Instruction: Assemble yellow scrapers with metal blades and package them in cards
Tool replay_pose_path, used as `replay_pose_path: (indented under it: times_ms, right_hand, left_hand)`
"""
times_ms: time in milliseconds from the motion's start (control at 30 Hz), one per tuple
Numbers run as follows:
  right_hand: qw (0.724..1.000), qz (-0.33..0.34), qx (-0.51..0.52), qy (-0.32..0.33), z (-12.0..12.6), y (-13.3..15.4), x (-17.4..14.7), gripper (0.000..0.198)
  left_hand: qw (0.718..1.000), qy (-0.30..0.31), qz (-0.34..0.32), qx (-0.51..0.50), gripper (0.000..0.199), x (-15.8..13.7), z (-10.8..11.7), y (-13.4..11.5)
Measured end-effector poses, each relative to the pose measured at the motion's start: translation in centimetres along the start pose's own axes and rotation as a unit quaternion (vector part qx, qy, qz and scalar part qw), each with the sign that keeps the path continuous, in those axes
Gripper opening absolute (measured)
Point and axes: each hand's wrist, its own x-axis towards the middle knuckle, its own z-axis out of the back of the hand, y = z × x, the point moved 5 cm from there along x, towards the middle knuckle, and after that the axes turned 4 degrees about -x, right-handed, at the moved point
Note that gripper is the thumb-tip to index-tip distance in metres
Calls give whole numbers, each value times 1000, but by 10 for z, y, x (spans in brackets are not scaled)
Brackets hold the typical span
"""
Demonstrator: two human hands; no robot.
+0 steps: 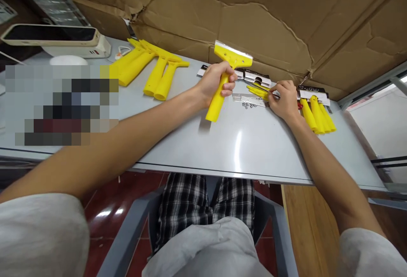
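Yellow scrapers [165,81]: bunch of 'em piled left of the left hand [221,80], on the grey tabletop [190,145].
Left hand: wrapped snug around one handle, that held scraper [216,105] tilted with its wide head up and away.
Metal strips [249,99]: lying between both hands, tiny silvery bits [249,105] scattered on the near side.
Right hand [284,99]: closed on a thin metal shaft [262,89].
Yellow handles [318,116]: bunched just right of that hand.

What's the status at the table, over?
Left hand gripping yellow scraper by its handle. Right hand holding thin metal rod. Small metal parts loose on table, between the hands.
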Motion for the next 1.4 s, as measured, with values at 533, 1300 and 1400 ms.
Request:
replay_pose_path:
  times_ms: [533, 1300, 1400]
  right_hand:
    - [997, -21, 63, 39, -14, -5, -1, 13]
    - [997, -10, 66, 33, -15, -5, -4, 17]
    - [997, -8, 64, 34, -16, -6, -4, 15]
  left_hand:
    - [993, -17, 45, 107, 33, -37, 30, 12]
    - [981, 4, 80, 176, 27, -42, 28, 19]
    - [981, 2, 75, 181, 26, -42, 28, 19]
